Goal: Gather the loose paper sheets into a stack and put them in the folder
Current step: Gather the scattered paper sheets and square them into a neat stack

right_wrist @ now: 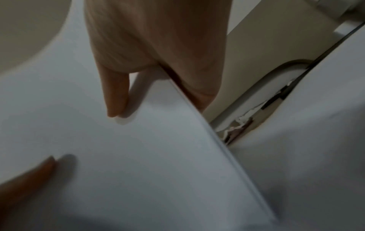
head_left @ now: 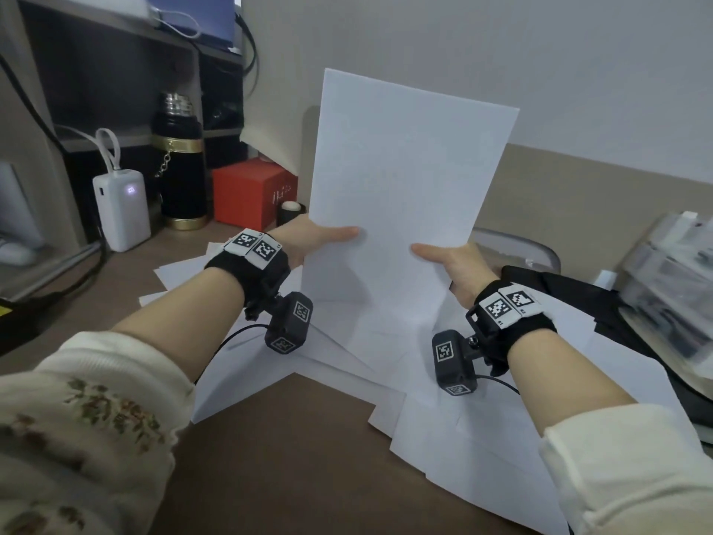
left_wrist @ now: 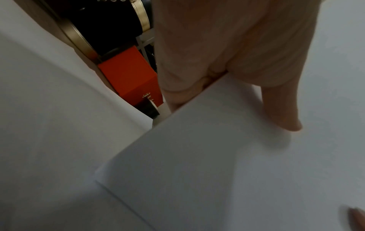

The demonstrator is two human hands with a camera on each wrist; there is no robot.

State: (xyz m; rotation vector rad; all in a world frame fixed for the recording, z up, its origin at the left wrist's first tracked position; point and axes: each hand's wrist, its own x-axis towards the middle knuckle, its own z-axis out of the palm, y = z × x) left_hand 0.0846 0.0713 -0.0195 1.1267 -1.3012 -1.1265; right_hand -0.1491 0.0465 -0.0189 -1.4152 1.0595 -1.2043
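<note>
A thin stack of white sheets (head_left: 405, 179) stands upright above the desk, tilted a little to the right. My left hand (head_left: 308, 241) pinches its left edge, thumb (left_wrist: 282, 112) on the near face and fingers behind. My right hand (head_left: 459, 268) pinches the right edge (right_wrist: 197, 112) the same way, thumb (right_wrist: 116, 100) on the front. Several loose white sheets (head_left: 347, 361) lie fanned and overlapping on the brown desk beneath. A dark folder (head_left: 571, 299) lies at the right, partly under papers.
At the back left stand a black and gold flask (head_left: 179, 164), a white power bank (head_left: 121, 210) with its cable, and a red box (head_left: 250, 193). A clear plastic bundle (head_left: 671, 287) sits at the right edge. A grey wall rises behind the desk.
</note>
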